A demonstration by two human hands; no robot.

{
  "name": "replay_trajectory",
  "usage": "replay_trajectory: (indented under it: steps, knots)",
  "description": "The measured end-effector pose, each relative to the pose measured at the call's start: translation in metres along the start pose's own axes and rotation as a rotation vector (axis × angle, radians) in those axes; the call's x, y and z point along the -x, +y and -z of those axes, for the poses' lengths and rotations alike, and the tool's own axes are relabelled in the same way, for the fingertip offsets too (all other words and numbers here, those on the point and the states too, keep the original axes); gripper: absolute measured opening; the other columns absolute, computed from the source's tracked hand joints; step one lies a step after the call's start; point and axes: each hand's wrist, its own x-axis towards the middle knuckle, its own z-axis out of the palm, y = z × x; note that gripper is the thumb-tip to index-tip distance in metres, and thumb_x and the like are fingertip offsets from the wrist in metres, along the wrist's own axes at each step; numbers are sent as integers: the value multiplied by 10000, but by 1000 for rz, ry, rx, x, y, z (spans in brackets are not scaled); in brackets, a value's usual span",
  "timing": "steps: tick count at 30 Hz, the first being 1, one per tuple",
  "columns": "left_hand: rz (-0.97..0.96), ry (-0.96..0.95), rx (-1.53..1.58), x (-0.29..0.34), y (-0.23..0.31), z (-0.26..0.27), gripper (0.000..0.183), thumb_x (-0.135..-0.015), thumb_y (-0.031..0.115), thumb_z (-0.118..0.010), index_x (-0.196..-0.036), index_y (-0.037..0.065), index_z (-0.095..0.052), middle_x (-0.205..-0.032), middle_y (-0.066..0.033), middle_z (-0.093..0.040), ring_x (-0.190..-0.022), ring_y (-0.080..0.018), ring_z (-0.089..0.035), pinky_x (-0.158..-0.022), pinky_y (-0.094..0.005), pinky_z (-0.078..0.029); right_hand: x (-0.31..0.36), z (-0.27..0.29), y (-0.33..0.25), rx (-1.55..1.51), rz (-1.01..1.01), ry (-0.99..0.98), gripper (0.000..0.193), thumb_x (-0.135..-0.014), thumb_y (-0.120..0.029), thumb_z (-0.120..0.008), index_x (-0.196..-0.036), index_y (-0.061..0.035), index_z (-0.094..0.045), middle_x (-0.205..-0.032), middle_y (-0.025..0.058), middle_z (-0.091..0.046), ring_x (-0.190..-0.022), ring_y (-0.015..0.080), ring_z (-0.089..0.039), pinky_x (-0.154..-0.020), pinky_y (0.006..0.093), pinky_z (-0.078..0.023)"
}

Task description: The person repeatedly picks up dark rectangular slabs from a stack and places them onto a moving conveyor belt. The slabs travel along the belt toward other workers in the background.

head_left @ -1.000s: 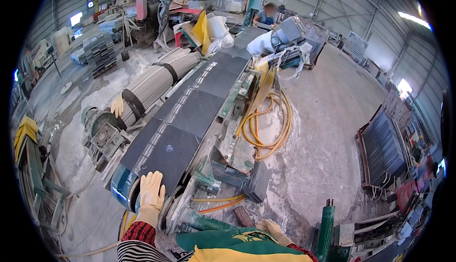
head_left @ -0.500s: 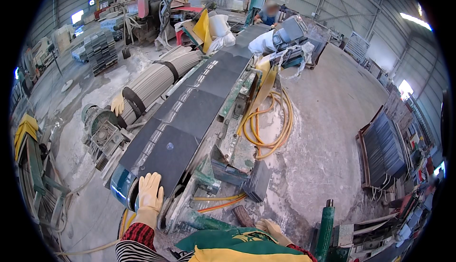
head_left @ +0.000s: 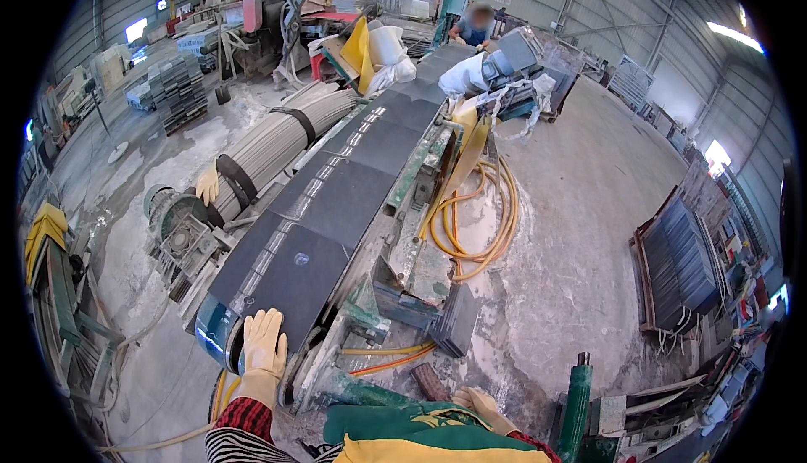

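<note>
My left hand (head_left: 263,352), in a cream glove, lies with fingers outstretched at the near end of a conveyor. Its fingertips touch the near edge of a dark grey stone slab (head_left: 282,270). More dark slabs (head_left: 361,148) lie end to end up the conveyor, with a row of shiny light reflections along them. Beside the blue curved end (head_left: 216,328) of the conveyor, my palm is over the rim. My right hand (head_left: 483,406), also gloved, is low beside my green and yellow apron (head_left: 403,429); its fingers look loosely extended, and nothing shows in them.
Left of the conveyor are a motor (head_left: 183,232) and a strapped bundle of grey strips (head_left: 277,139) with a glove on it. Yellow hoses (head_left: 508,219) coil on the right floor near upright dark slabs (head_left: 458,320). A green post (head_left: 577,404) stands close right. Another person (head_left: 473,30) is at the far end.
The slabs have slid slightly toward me along the conveyor. My left hand has shifted a little nearer with them. My right hand looks unchanged.
</note>
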Motion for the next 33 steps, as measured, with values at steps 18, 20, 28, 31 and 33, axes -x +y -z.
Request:
replay_trajectory:
  steps: [18, 20, 28, 31, 33]
  knots:
    - [0, -7, 5, 13, -5, 5, 455, -917, 181, -578, -1351, 45, -559, -1416, -158, -543, -1370, -379, -434, -1204, -545, -226, 55, -90, -20, -50, -63, -90, 345, -1061, -111, -337, -718, -129, -302, -693, -21, -268, -599, 119, -245, -572, 286, -239]
    - [1, -2, 5, 13, -4, 4, 458, -917, 180, -577, -1353, 44, -557, -1415, -158, -542, -1370, -380, -433, -1204, -545, -227, 54, -89, -20, -17, -76, -80, 343, -1059, -108, -337, -719, -130, -301, -693, -21, -265, -602, 119, -245, -572, 286, -238]
    - [2, 4, 12, 19, -5, 7, 459, -911, 170, -579, -1348, 34, -558, -1414, -167, -540, -1367, -389, -431, -1204, -548, -227, 60, -108, -20, 129, -5, 140, 336, -1045, -75, -347, -717, -131, -301, -695, -26, -274, -610, 113, -251, -574, 284, -240]
    - [-2, 13, 16, 20, -5, 8, 454, -907, 161, -579, -1340, 26, -563, -1408, -173, -545, -1362, -396, -436, -1199, -556, -232, 57, -106, -18, 150, 10, 199, 338, -1040, -62, -362, -716, -136, -302, -687, -29, -273, -604, 111, -250, -570, 283, -241]
    - [-2, 17, 23, 20, -4, 8, 451, -904, 158, -580, -1334, 21, -568, -1400, -176, -550, -1357, -401, -441, -1196, -561, -237, 51, -96, -15, 154, 28, 187, 345, -1039, -63, -378, -714, -143, -293, -680, -31, -262, -598, 108, -236, -565, 285, -233]
